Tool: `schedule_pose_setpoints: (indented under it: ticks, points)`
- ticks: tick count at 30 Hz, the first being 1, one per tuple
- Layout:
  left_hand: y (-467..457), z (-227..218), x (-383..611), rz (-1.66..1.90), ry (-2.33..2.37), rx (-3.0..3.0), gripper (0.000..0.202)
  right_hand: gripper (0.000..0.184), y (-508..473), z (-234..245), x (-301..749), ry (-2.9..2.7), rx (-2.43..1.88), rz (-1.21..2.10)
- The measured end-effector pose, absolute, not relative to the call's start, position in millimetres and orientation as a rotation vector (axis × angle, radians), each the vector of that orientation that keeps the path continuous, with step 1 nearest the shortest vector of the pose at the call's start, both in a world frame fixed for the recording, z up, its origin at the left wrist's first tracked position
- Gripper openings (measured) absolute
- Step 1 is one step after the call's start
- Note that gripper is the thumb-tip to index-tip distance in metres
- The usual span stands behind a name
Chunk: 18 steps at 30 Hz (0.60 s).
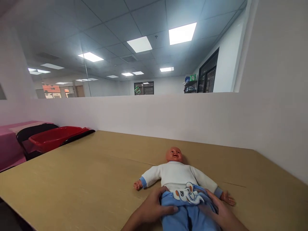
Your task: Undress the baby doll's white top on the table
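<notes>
A baby doll (pixel 175 154) lies on its back on the table, arms spread and head toward the wall. It wears a white long-sleeved top (pixel 174 175) with blue cuffs and light blue trousers (pixel 179 216) with a cartoon animal face at the waist. My left hand (pixel 152 206) grips one side of the trousers near the waistband, thumb lying across the front. On the other side, my right hand (pixel 222 212) holds the trousers at the hip, some of its fingers hidden by cloth. The doll's feet are out of view.
The tan tabletop (pixel 79 179) meets a white wall (pixel 144 115) with a long window above. At the far left, a red plastic tub (pixel 56 136) rests by a black folding chair (pixel 36 130), beside a pink-covered table (pixel 9 141).
</notes>
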<state>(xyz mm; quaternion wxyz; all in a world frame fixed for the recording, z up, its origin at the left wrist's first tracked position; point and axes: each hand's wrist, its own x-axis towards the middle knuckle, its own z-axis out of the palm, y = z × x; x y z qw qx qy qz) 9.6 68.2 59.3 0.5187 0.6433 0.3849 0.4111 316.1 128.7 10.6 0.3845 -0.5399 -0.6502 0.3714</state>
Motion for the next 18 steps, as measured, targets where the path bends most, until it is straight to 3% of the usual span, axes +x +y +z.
schedule_pose_setpoints:
  ticks: [6, 12, 18]
  points:
    - [84.0, 52.1, 13.3, 1.174, 1.091, 1.71, 0.04, 0.079, 137.5, -4.4, 302.7, -1.432, -1.404, 0.827]
    - [115.3, 46.1, 22.9, 1.135, 1.07, 1.421, 0.061, 0.074, 142.4, 1.7, 294.5, -1.346, -1.352, 0.944]
    - [133.4, 38.5, 28.2, 0.995, 0.955, 1.347, 0.059, 0.091, 137.8, 8.0, 289.8, -1.208, -1.253, 1.151]
